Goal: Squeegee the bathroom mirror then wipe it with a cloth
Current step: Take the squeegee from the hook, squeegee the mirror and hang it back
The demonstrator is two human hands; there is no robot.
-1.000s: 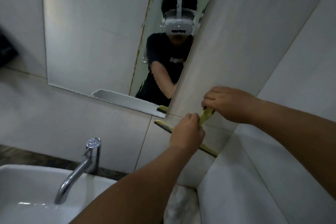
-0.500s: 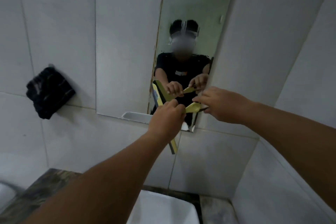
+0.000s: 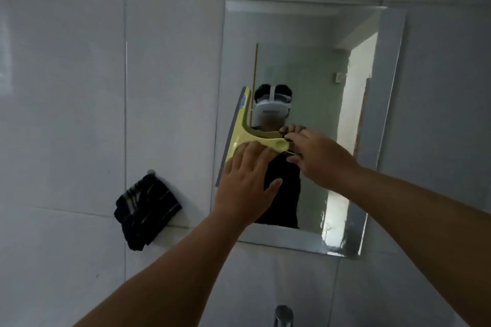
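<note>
The rectangular mirror (image 3: 313,66) hangs on the white tiled wall, wet streaks showing at its lower right. A yellow-green squeegee (image 3: 243,125) stands with its blade upright along the mirror's left edge and its handle pointing right. My right hand (image 3: 320,159) grips the handle end. My left hand (image 3: 247,183) lies flat with spread fingers over the squeegee's lower part, pressing it toward the glass. A dark striped cloth (image 3: 146,210) hangs on the wall left of the mirror, below its mid height.
The top of a chrome tap (image 3: 283,314) shows at the bottom edge below the mirror. White wall tiles (image 3: 79,87) surround everything. The mirror reflects a person in a dark shirt and a bright doorway.
The view has risen so the whole mirror shows. The squeegee has turned upright and moved up to the mirror's left edge. My left hand has opened flat on it.
</note>
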